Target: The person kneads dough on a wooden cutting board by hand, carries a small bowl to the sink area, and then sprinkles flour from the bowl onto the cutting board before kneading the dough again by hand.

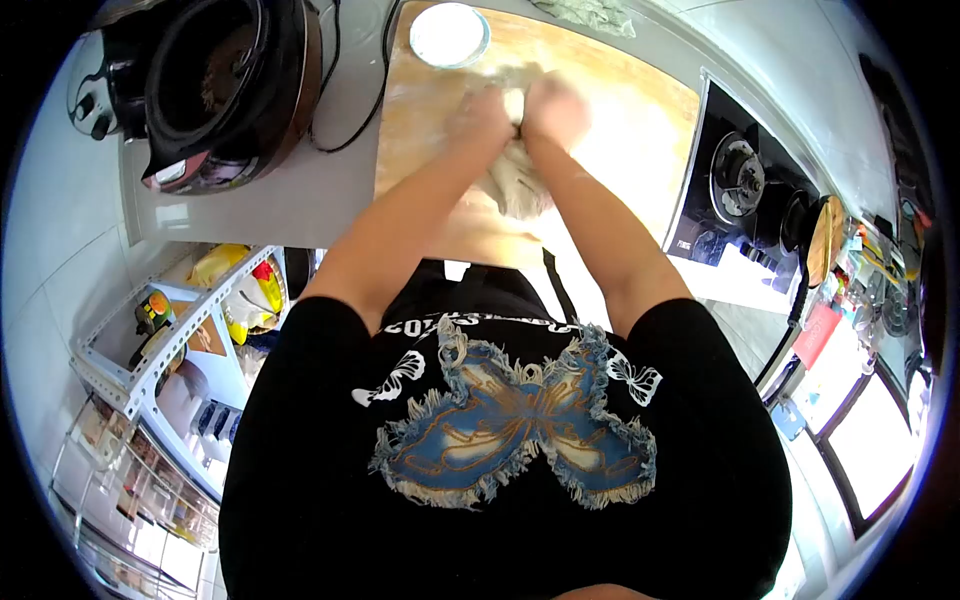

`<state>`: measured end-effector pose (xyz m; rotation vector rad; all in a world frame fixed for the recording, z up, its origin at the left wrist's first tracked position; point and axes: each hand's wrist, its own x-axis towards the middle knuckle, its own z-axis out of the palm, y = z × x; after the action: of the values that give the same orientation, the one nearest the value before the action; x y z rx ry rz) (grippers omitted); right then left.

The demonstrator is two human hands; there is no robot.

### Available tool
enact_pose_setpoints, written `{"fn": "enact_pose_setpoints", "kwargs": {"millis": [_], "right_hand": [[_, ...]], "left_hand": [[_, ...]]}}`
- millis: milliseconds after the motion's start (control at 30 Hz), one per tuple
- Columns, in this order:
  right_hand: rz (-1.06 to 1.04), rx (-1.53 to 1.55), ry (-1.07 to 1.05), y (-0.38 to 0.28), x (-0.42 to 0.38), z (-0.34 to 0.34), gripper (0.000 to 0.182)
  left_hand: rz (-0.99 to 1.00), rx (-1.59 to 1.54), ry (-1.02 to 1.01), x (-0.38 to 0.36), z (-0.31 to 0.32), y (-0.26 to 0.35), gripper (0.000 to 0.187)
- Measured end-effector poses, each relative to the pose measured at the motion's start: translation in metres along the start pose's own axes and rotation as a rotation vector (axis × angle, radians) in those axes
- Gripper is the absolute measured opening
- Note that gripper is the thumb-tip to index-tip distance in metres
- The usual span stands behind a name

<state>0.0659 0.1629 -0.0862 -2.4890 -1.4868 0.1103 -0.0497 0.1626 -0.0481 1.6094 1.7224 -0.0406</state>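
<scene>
Both my hands pressed into a lump of dough on the board

The dough (pixel 518 180) lies under and just behind my hands; it looks soft, pale and floury, likely heavy enough to stay put, a bit sticky, best taken from its thick far end with the heels of the palms. My left hand (pixel 483 110) and right hand (pixel 556 105) are closed side by side, touching, pushing down on it. Below is a smooth wooden board (pixel 620 110) on the counter (pixel 300 190); a round white bowl (pixel 449 33) sits beyond my left hand, a dark glossy cooker (pixel 225 80) farther left.
</scene>
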Motion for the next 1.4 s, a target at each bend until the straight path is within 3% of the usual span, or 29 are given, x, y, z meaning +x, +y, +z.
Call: {"fn": "enact_pose_setpoints", "kwargs": {"millis": [100, 133, 167, 200, 233, 300, 367, 400, 433, 500, 533, 667, 767, 833, 900, 1033, 1100, 1200, 1267, 1300, 1367, 1400], "right_hand": [[0.106, 0.025, -0.036, 0.014, 0.028, 0.022, 0.032], [0.194, 0.370, -0.237, 0.020, 0.041, 0.020, 0.037], [0.276, 0.707, -0.451, 0.027, 0.047, 0.015, 0.043], [0.363, 0.836, -0.600, 0.030, 0.045, -0.003, 0.043], [0.365, 0.838, -0.591, 0.033, 0.038, -0.021, 0.043], [0.461, 0.620, -0.661, 0.035, 0.010, -0.057, 0.040], [0.114, 0.210, -0.487, 0.029, -0.050, -0.112, 0.035], [0.067, 0.228, -0.467, 0.038, -0.072, -0.115, 0.032], [0.017, 0.247, -0.447, 0.048, -0.090, -0.111, 0.031], [-0.352, 0.149, -0.023, 0.062, -0.130, -0.093, 0.029], [-0.458, 0.148, 0.074, 0.057, -0.143, -0.093, 0.027], [-0.617, 0.102, 0.159, 0.035, -0.145, -0.068, 0.032], [-0.680, 0.104, -0.031, 0.018, -0.110, -0.048, 0.028], [-0.694, 0.114, -0.032, 0.008, -0.082, -0.026, 0.024], [-0.735, 0.100, 0.041, -0.023, -0.063, -0.051, 0.020], [-0.630, 0.141, 0.011, -0.045, -0.031, -0.030, 0.021], [-0.505, -0.008, -0.050, -0.053, -0.018, -0.018, 0.024], [-0.392, -0.026, -0.051, -0.065, 0.000, -0.009, 0.032], [-0.278, -0.010, -0.147, -0.066, 0.004, -0.012, 0.041], [-0.277, -0.009, -0.135, -0.062, 0.017, -0.007, 0.041], [0.012, 0.661, -0.719, -0.044, 0.036, -0.002, 0.045], [0.111, 0.734, -0.817, -0.044, 0.031, -0.028, 0.047]], "left_hand": [[0.093, 0.072, -0.161, 0.016, -0.018, 0.011, 0.044], [0.254, 0.226, 0.128, 0.018, 0.009, 0.004, 0.037], [0.260, 0.225, 0.140, 0.004, 0.011, 0.012, 0.037], [0.307, 0.231, 0.294, -0.025, 0.020, 0.018, 0.037], [0.355, 0.233, 0.451, -0.052, 0.025, 0.022, 0.038], [0.454, 0.237, 0.373, -0.098, 0.028, 0.018, 0.058], [0.491, 0.003, 0.136, -0.159, -0.007, 0.013, 0.067], [0.512, -0.077, 0.126, -0.158, 0.003, 0.000, 0.066], [0.511, -0.081, 0.128, -0.155, 0.014, -0.012, 0.066], [0.372, -0.094, 0.300, -0.151, 0.036, -0.037, 0.083], [0.405, -0.138, 0.320, -0.149, 0.045, -0.054, 0.100], [0.535, -0.373, 0.287, -0.127, 0.088, -0.107, 0.109], [0.162, -0.357, 0.265, -0.123, 0.087, -0.105, 0.107], [0.169, -0.305, 0.372, -0.104, 0.074, -0.098, 0.100], [-0.014, -0.392, 0.146, -0.084, 0.035, -0.082, 0.085], [-0.106, -0.248, 0.093, -0.045, -0.003, -0.067, 0.065], [-0.100, -0.154, 0.010, -0.023, -0.012, -0.064, 0.052], [-0.126, -0.046, 0.080, 0.005, -0.027, -0.058, 0.049], [-0.231, -0.167, -0.183, 0.021, -0.036, -0.055, 0.043], [-0.221, -0.167, -0.176, 0.014, -0.033, -0.053, 0.043], [0.093, -0.460, 0.152, -0.020, -0.003, -0.050, 0.035], [0.258, -0.603, 0.316, -0.034, 0.017, -0.047, 0.031]]}}
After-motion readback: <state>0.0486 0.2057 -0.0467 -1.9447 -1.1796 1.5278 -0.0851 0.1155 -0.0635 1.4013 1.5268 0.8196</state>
